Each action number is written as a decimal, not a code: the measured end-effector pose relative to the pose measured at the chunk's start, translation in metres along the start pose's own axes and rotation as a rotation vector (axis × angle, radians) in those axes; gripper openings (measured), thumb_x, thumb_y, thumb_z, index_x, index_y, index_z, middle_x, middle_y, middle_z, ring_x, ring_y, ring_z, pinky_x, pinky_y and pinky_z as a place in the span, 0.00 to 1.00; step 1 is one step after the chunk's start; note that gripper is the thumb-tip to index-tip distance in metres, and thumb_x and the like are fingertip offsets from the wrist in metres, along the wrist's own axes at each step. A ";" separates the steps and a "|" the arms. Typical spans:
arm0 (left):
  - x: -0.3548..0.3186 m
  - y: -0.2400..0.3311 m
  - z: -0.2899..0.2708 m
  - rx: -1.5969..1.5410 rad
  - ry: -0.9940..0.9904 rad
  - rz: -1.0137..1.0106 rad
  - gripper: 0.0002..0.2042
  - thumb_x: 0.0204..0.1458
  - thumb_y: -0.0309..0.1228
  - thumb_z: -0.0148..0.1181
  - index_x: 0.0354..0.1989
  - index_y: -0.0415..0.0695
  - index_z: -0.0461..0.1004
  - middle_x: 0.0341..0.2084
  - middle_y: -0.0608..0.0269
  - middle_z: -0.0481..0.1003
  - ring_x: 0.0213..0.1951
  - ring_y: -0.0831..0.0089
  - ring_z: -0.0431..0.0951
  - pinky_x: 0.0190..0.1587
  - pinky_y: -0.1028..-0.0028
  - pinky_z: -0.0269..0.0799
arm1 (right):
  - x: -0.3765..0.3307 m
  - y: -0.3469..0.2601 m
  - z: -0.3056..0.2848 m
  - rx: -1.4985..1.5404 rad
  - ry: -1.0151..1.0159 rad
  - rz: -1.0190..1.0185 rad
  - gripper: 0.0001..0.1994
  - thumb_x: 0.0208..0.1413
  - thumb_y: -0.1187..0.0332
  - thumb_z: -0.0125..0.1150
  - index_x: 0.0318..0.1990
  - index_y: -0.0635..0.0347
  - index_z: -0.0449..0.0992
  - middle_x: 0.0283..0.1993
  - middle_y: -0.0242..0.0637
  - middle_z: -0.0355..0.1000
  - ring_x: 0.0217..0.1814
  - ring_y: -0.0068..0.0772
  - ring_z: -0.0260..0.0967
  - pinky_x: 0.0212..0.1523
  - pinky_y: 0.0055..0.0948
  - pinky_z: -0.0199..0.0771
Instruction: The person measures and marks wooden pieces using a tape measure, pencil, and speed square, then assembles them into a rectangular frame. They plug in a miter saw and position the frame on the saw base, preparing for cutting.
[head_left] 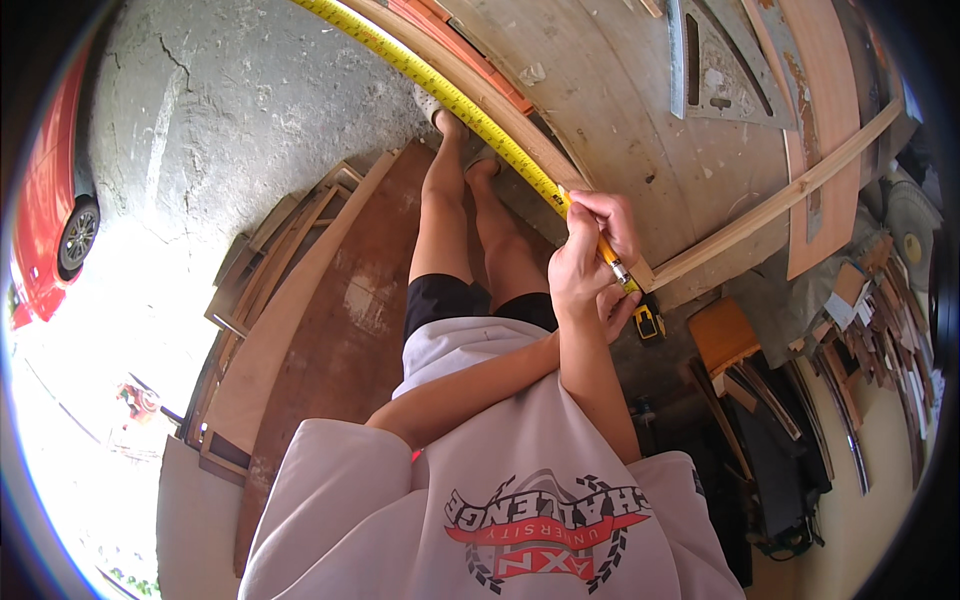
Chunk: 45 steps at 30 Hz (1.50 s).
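Note:
A tape measure's yellow blade (470, 112) lies stretched along a long wooden strip (530, 128), and its black and yellow case (649, 319) is at the near end. My right hand (592, 245) grips a yellow-orange pencil (608, 252), resting at the blade and the strip's edge; the pencil's writing tip is hidden by my fingers. My left arm crosses in front of my body, under the right forearm. My left hand (614, 308), partly hidden behind the right wrist, is closed on the tape measure just beside its case.
Right of the strip is a wooden panel (610, 110) bearing a metal triangle square (725, 75) and a crossing batten (780, 205). Orange pieces (465, 50) lie along the strip. Leaning boards (330, 300) stand left of my legs; scrap wood (850, 330) is piled right. A red car (50, 200) is outside.

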<state>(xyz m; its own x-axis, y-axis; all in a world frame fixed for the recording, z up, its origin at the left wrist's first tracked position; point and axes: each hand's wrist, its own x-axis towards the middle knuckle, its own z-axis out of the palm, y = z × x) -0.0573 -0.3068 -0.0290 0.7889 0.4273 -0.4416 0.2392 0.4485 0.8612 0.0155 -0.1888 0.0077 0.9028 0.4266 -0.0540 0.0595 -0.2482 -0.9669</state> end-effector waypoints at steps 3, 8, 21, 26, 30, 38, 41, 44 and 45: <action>-0.001 0.001 0.000 0.003 0.003 0.003 0.10 0.58 0.32 0.60 0.34 0.35 0.77 0.22 0.44 0.75 0.27 0.51 0.78 0.31 0.59 0.73 | 0.001 -0.001 0.002 0.011 0.018 -0.003 0.05 0.52 0.82 0.53 0.32 0.69 0.76 0.31 0.36 0.73 0.29 0.20 0.66 0.31 0.20 0.65; -0.002 0.001 -0.001 0.007 0.005 0.004 0.10 0.57 0.32 0.60 0.34 0.35 0.77 0.21 0.44 0.75 0.27 0.52 0.79 0.31 0.59 0.73 | 0.001 0.000 0.003 0.008 0.025 -0.009 0.05 0.52 0.82 0.53 0.31 0.69 0.76 0.31 0.36 0.73 0.29 0.20 0.65 0.31 0.20 0.64; -0.002 -0.001 0.000 0.002 0.005 0.012 0.10 0.57 0.32 0.61 0.35 0.36 0.78 0.21 0.45 0.75 0.26 0.54 0.79 0.31 0.59 0.73 | 0.001 0.002 0.003 -0.011 0.010 -0.023 0.05 0.53 0.81 0.51 0.32 0.70 0.75 0.32 0.40 0.75 0.33 0.26 0.72 0.37 0.22 0.73; -0.003 -0.002 -0.002 -0.002 0.007 0.014 0.10 0.57 0.32 0.61 0.36 0.36 0.78 0.21 0.45 0.75 0.26 0.55 0.79 0.31 0.59 0.73 | 0.000 0.002 0.002 -0.034 0.020 -0.020 0.05 0.53 0.81 0.51 0.32 0.70 0.75 0.32 0.40 0.75 0.33 0.26 0.72 0.36 0.21 0.72; -0.004 -0.002 -0.002 -0.004 0.009 0.016 0.10 0.57 0.32 0.61 0.36 0.36 0.78 0.21 0.46 0.74 0.26 0.55 0.79 0.31 0.59 0.73 | -0.001 0.002 0.003 -0.022 0.015 -0.015 0.05 0.53 0.81 0.52 0.32 0.70 0.75 0.32 0.40 0.75 0.33 0.26 0.71 0.36 0.22 0.72; -0.003 -0.003 0.000 -0.006 0.018 0.021 0.10 0.56 0.32 0.61 0.37 0.36 0.78 0.21 0.46 0.74 0.26 0.56 0.79 0.31 0.60 0.73 | 0.000 0.003 0.003 -0.032 0.028 -0.046 0.05 0.53 0.80 0.52 0.31 0.69 0.75 0.31 0.39 0.75 0.32 0.25 0.70 0.35 0.21 0.71; -0.004 -0.004 0.001 -0.007 0.021 0.023 0.10 0.56 0.32 0.61 0.37 0.36 0.79 0.20 0.46 0.74 0.26 0.57 0.79 0.31 0.60 0.73 | -0.001 0.003 0.002 -0.044 0.032 -0.029 0.05 0.53 0.80 0.52 0.31 0.69 0.75 0.31 0.38 0.75 0.32 0.24 0.70 0.35 0.21 0.71; -0.004 -0.005 0.002 -0.007 0.023 0.023 0.10 0.56 0.32 0.61 0.37 0.36 0.79 0.20 0.46 0.74 0.26 0.57 0.79 0.31 0.60 0.73 | -0.002 0.004 0.002 -0.055 0.024 -0.029 0.05 0.54 0.80 0.52 0.31 0.69 0.75 0.31 0.38 0.75 0.31 0.23 0.69 0.34 0.20 0.70; -0.004 -0.005 0.003 -0.008 0.023 0.025 0.10 0.56 0.32 0.61 0.37 0.36 0.79 0.20 0.46 0.74 0.25 0.58 0.79 0.31 0.60 0.73 | -0.002 0.004 0.002 -0.051 0.031 -0.022 0.05 0.54 0.80 0.52 0.31 0.69 0.75 0.31 0.38 0.75 0.31 0.23 0.69 0.34 0.20 0.70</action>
<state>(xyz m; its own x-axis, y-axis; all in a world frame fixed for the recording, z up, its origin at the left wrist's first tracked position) -0.0602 -0.3129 -0.0308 0.7815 0.4563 -0.4255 0.2146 0.4437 0.8701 0.0133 -0.1890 0.0031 0.9138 0.4054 -0.0245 0.1003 -0.2836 -0.9537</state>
